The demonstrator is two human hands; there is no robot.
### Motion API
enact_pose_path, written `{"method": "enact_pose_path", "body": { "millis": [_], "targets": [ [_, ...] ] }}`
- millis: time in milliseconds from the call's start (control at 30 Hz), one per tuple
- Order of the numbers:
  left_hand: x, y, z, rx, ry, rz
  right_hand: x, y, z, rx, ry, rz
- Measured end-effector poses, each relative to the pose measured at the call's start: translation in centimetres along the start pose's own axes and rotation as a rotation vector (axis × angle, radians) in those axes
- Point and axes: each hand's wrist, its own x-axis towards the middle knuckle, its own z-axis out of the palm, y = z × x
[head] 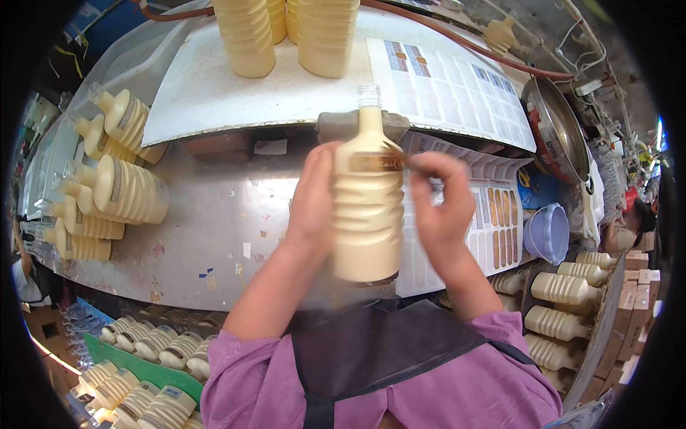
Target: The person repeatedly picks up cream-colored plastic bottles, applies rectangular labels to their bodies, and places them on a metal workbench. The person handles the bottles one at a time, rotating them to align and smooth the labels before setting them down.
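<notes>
A cream-coloured ribbed bottle point(368, 225) with a clear threaded neck lies on its back before me, its neck end over a grey cloth-like pad point(343, 127). Across its shoulder runs a brown label point(370, 162) with lettering. My left hand point(313, 198) holds the bottle along its left side; the fingers underneath are hidden. At the label's right end, my right hand point(442, 195) has thumb and forefinger pinched together, apparently on the label's edge, though motion blurs the fingertips. Label sheets point(498, 214) with gold and blank sections lie beside this hand.
Several cream bottles point(128, 182) lie stacked at the left of the metal table point(214, 252). Others stand on the white board point(187, 91). A blue bucket point(547, 233) and a metal basin point(560, 128) are at right. Crated bottles point(557, 322) flank me. Other people are in the background.
</notes>
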Motion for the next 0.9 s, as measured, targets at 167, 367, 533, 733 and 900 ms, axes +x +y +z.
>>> {"method": "enact_pose_path", "body": {
  "millis": [167, 367, 533, 733, 900],
  "targets": [
    [-0.5, 0.2, 0.4, -0.042, 0.031, -0.006, 1.3, -2.6, 0.0, -0.186, -0.043, -0.448],
    [-0.6, -0.2, 0.5, -0.023, 0.063, -0.022, 1.4, -3.2, 0.1, -0.269, -0.159, -0.637],
    [-0.5, -0.3, 0.2, -0.101, 0.049, -0.023, 2.2, -3.9, 0.0, -0.393, -0.196, -0.602],
    [-0.2, -0.4, -0.1, -0.048, 0.035, -0.012, 2.3, -5.9, 0.1, -0.288, -0.385, -0.518],
    [-0.5, 0.4, -0.1, 0.034, -0.001, 0.006, 2.3, -3.3, -1.3, 0.196, -0.217, 0.212]
  ]
}}
